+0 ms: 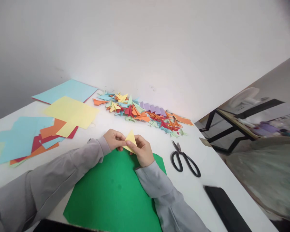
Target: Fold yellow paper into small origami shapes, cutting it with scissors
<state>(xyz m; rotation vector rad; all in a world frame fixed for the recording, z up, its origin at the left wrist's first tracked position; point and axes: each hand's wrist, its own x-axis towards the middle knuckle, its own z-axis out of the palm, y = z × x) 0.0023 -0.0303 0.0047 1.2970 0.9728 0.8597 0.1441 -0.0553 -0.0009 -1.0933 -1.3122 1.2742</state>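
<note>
Between my two hands is a small yellow folded paper with a pointed top, held just over the far edge of a green sheet. My left hand pinches its left side with thumb and fingers. On the right side, my right hand grips it too, the thumb lying across its front. Some of my fingers are hidden behind the paper. Past my hands, a long heap of small folded paper pieces in several colours lies along the wall.
Black-handled scissors lie right of the green sheet, with a black flat object nearer me. Blue sheets, a yellow sheet and other coloured paper spread over the left side. The white table's right edge runs diagonally.
</note>
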